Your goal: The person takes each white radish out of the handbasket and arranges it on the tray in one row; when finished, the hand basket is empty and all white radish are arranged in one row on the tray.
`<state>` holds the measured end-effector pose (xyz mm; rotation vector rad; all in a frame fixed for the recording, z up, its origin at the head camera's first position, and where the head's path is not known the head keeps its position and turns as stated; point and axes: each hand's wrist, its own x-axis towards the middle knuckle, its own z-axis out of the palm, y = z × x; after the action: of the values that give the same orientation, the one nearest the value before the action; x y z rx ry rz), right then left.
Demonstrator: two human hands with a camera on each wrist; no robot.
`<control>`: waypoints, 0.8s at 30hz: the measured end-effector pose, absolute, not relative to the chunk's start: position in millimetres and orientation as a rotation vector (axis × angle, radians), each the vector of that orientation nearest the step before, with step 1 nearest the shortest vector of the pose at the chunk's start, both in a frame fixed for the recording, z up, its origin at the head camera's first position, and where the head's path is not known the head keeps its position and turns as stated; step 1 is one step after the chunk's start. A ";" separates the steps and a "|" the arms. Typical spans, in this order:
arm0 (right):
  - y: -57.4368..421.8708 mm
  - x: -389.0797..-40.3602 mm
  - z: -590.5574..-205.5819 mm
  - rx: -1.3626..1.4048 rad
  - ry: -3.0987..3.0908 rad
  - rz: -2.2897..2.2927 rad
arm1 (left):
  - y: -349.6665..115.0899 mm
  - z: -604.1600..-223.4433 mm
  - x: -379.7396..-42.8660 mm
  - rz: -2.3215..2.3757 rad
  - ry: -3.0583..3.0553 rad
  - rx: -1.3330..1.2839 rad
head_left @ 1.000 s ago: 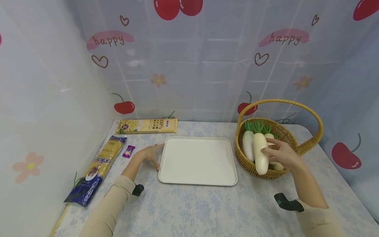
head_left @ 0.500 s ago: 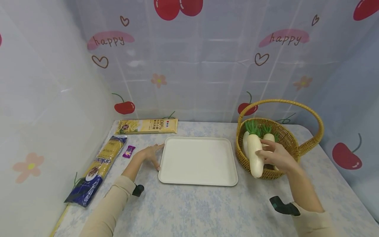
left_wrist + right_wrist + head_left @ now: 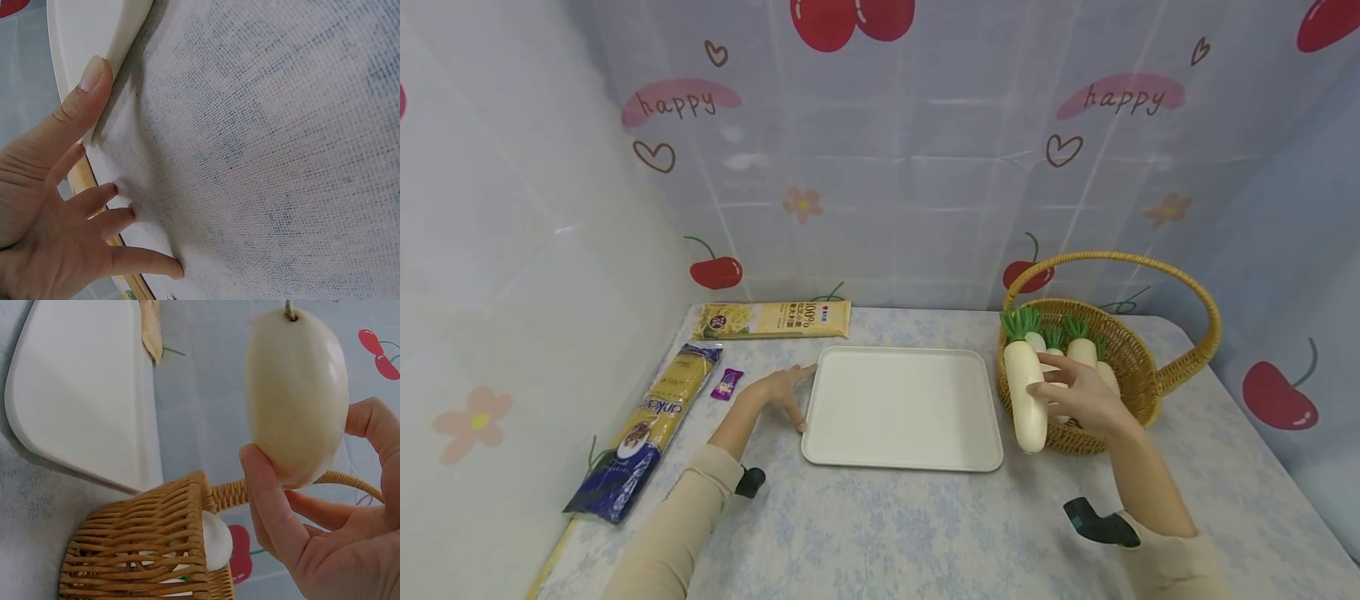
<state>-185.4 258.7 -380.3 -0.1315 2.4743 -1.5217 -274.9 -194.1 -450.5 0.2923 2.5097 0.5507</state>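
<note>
My right hand [image 3: 1081,397] pinches a white radish [image 3: 1025,393] with a green leafy top, between thumb and fingers. In the head view the radish overlaps the left rim of a wicker basket [image 3: 1138,367]; the right wrist view shows the radish [image 3: 297,394] above the basket's rim. Several more white radishes [image 3: 1082,350] lie inside the basket. A white rectangular tray [image 3: 901,407] rests on the table at centre. At its left edge is my left hand [image 3: 777,394], fingers spread, the thumb [image 3: 94,81] touching the tray's side and other fingertips on the tablecloth.
A yellow pasta packet [image 3: 772,320] lies behind the tray on the left. Along the left table edge is a blue and gold pasta packet [image 3: 643,433], with a small purple wrapped sweet [image 3: 727,384] beside it. The basket's tall handle [image 3: 1112,255] arches over it.
My right hand has carried the radish leftward from over the basket's middle to its left rim, uncovering the radishes inside. My left hand and the tray have stayed put.
</note>
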 end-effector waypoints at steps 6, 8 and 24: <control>248.3 -189.5 -383.3 -0.121 2.426 -1.544 | -194.2 -450.5 -275.1 0.545 2.511 0.294; 244.7 -191.5 -384.3 -0.129 2.418 -1.545 | -194.3 -450.4 -275.2 0.545 2.510 0.297; 216.9 -203.6 -385.4 -0.201 2.290 -1.634 | -193.9 -447.9 -274.5 0.525 2.505 0.296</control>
<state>-203.6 216.9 -385.4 -0.2007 2.2900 -1.6337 -274.5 -193.9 -447.9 0.2958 2.5052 0.5251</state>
